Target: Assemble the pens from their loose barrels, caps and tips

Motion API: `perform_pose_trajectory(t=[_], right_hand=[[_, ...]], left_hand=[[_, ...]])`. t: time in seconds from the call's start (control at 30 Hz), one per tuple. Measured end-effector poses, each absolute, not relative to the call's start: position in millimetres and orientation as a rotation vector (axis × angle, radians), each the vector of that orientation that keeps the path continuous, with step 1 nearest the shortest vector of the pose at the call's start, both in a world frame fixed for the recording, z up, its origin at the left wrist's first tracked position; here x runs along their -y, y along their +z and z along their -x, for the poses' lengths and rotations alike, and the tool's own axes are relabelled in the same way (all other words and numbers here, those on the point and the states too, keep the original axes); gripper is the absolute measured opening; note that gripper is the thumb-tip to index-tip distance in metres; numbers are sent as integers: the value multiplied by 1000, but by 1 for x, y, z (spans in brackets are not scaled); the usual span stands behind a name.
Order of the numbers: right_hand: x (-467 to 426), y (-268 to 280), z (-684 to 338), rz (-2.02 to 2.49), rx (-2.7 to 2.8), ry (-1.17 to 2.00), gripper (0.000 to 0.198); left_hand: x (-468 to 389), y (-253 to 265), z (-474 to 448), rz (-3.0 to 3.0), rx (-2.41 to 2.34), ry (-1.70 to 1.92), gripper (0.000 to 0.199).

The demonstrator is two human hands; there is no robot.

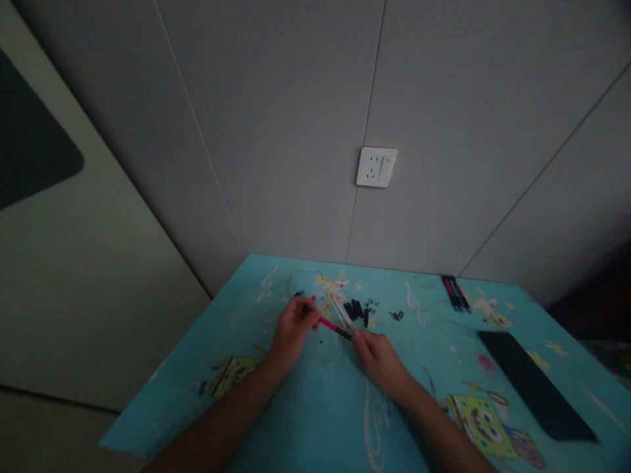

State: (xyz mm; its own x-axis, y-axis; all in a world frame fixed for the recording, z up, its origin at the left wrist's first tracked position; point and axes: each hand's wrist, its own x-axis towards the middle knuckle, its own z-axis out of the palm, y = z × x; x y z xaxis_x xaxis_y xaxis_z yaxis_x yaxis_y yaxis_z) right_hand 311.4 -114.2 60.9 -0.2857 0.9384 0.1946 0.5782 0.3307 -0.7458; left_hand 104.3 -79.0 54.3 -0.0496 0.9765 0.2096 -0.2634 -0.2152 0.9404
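A pen with a pink barrel and a black end [329,323] spans the gap between my two hands, slanting down to the right. My left hand [294,322] is closed around its upper left end. The fingertips of my right hand [375,353] pinch its black end. Just behind the pen lie several thin whitish sticks, like pen refills [341,309], some reaching toward my right fingers. Beside them is a group of short black tube pieces [355,309]. Small pink and dark bits near my left fingers are partly hidden by that hand.
Three or so assembled-looking pens [456,293] lie at the table's back right. A dark flat strip [535,384] rests on the right side. Small black clips [397,316] lie right of the tube pieces. The blue cartoon tabletop [315,414] meets a grey wall with a socket [376,167].
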Motion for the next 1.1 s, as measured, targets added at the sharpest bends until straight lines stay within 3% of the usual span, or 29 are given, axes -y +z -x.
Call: perform_pose_trajectory(t=[0.17, 0.47, 0.67, 0.93, 1.1], right_hand=[[122, 63, -303, 1168, 2054, 906, 40], [125, 59, -300, 1289, 2087, 584, 26], [124, 60, -302, 1324, 2024, 649, 36], [129, 59, -295, 1179, 1908, 1081, 48], [131, 61, -292, 1132, 2028, 994, 45]], left_hand=[[78, 54, -107, -962, -860, 1595, 33], [84, 57, -108, -1007, -851, 1482, 49], [83, 56, -108, -1028, -803, 1506, 45], [86, 60, -107, -967, -677, 1468, 46], [88, 59, -108, -966, -695, 1448, 49]])
